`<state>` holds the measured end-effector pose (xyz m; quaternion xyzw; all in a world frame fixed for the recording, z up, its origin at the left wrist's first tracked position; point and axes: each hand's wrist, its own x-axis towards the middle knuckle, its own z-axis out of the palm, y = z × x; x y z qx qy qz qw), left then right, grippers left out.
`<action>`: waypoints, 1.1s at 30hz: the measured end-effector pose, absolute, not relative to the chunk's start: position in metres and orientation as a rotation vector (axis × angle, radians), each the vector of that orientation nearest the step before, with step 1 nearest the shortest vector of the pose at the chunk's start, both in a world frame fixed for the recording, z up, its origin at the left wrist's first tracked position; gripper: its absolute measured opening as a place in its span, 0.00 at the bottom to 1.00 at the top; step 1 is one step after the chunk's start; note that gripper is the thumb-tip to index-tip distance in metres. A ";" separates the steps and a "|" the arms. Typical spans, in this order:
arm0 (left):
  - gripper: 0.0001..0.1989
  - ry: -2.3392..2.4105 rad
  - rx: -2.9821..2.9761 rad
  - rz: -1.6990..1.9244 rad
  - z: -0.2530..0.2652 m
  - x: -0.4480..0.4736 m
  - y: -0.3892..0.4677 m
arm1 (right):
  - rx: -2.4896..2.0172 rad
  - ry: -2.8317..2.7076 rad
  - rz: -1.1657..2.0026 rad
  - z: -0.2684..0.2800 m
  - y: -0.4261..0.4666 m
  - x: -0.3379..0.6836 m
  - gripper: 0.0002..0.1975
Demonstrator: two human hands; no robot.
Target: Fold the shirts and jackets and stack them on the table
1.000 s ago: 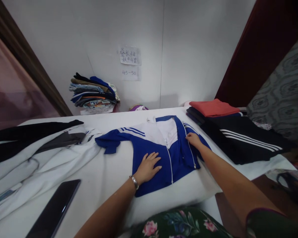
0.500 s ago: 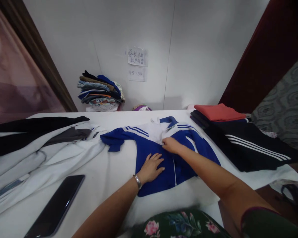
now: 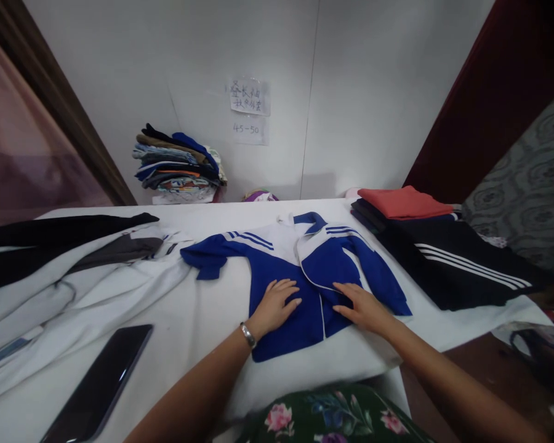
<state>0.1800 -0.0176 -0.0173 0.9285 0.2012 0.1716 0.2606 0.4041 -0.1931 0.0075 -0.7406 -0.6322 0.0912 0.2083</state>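
Note:
A blue and white zip jacket (image 3: 284,314) with blue shoulder stripes lies front up before me, its collar away from me. One sleeve reaches left with its end bent; the other runs down the right side. The jacket's right front panel bulges and curves along its white-edged opening. My left hand (image 3: 276,307) rests flat on the left front, fingers stretched out. Over the lower right front, my right hand (image 3: 361,306) has its thumb and fingers apart, touching the cloth beside the zip line.
The white table (image 3: 175,357) carries a dark phone (image 3: 104,375) and loose white, grey and black garments (image 3: 87,271) at left. A folded clothes pile (image 3: 178,163) stands at the back. On the right are a folded red garment (image 3: 406,203) and black striped clothing (image 3: 461,264).
My right hand has let go of the jacket's front edge near the chest and moved down and right, its fingers now spread. My left hand stays on the cloth.

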 end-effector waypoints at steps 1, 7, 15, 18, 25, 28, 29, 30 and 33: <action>0.17 0.561 2.494 0.506 -0.013 0.180 -0.018 | -2.122 -1.780 0.245 0.007 -0.202 0.405 0.26; 0.17 0.496 2.407 0.644 0.025 0.193 -0.036 | -2.044 -1.860 0.163 0.026 -0.207 0.372 0.17; 0.15 0.383 2.577 0.353 0.008 0.206 -0.057 | -1.973 -1.552 0.018 0.024 -0.206 0.423 0.17; 0.14 0.403 2.564 0.394 -0.003 0.204 -0.056 | -2.493 -1.246 -0.134 0.004 -0.215 0.482 0.26; 0.16 0.498 2.545 0.495 0.005 0.204 -0.060 | -2.645 -1.370 -0.031 0.007 -0.207 0.534 0.26; 0.19 0.323 2.616 0.415 0.010 0.205 -0.064 | -2.674 -1.334 -0.289 0.060 -0.204 0.558 0.23; 0.19 0.264 2.624 0.366 0.011 0.207 -0.067 | -2.662 -1.287 -0.418 0.082 -0.204 0.569 0.21; 0.19 0.225 2.622 0.322 0.011 0.208 -0.069 | -2.636 -1.234 -0.543 0.103 -0.204 0.581 0.19; 0.20 0.186 2.586 0.246 0.009 0.215 -0.077 | -2.547 -1.078 -0.818 0.156 -0.204 0.616 0.17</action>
